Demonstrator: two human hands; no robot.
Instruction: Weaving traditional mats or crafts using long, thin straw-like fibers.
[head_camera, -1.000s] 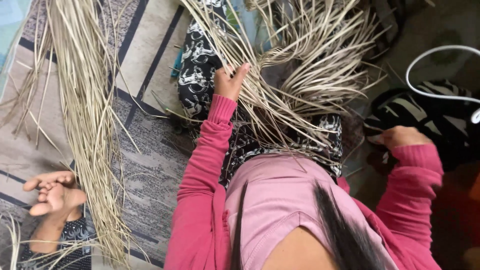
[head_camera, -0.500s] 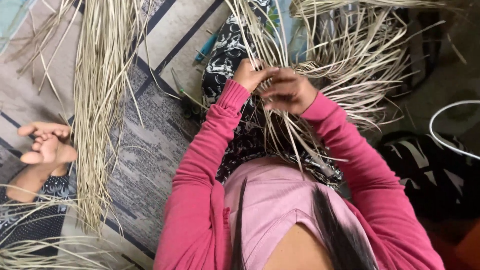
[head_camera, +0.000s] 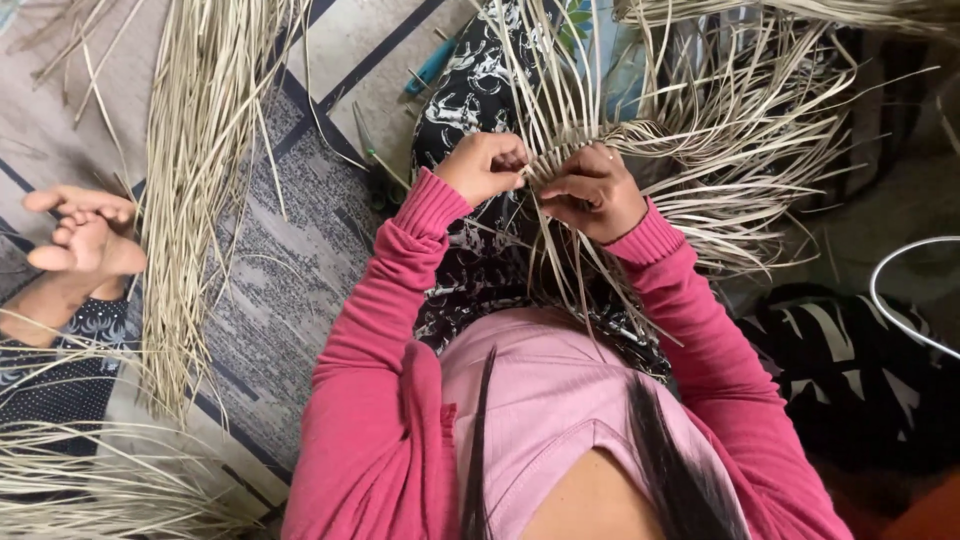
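Left hand (head_camera: 484, 165) pinching woven strip (head_camera: 556, 158) | right hand (head_camera: 592, 190) gripping same strip | loose straw bundle (head_camera: 190, 190) on rug (head_camera: 300, 250), left edge

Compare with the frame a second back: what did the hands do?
The right hand came in from far right beside the lap to meet the left hand; both now pinch the woven edge of the straw strips. The camera shifted slightly. The loose strip bundle on the rug and the other person's foot stayed.

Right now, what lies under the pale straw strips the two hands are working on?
Under the straw strips shows black-and-white patterned cloth over the lap. The left hand and right hand cover the woven part, hiding what is directly beneath.
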